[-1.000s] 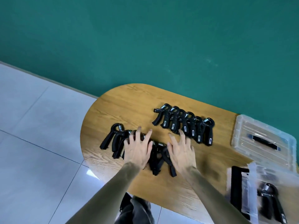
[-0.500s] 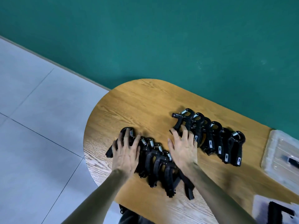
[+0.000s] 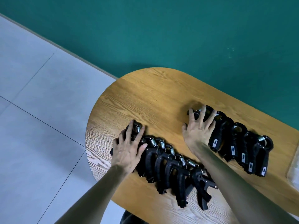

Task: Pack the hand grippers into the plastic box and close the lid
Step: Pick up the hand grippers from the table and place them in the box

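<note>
Two rows of black hand grippers lie on the wooden table (image 3: 153, 97). The near row (image 3: 171, 168) has its springs facing up. The far row (image 3: 239, 147) shows white labels on the handles. My left hand (image 3: 127, 151) lies with spread fingers on the leftmost gripper of the near row. My right hand (image 3: 198, 131) rests with spread fingers on the leftmost gripper of the far row. Neither hand has lifted anything. Only a sliver of translucent plastic (image 3: 293, 172) shows at the right edge; I cannot tell whether it is box or lid.
The table's rounded left end drops off to a grey tiled floor (image 3: 40, 110). A green wall (image 3: 161, 38) runs behind the table. Bare wood lies beyond the two rows, toward the wall.
The view has swung left, so the box and lid have almost left the frame. My right hand moved from the near row up onto the far row. My left hand stays on the near row's left end.
</note>
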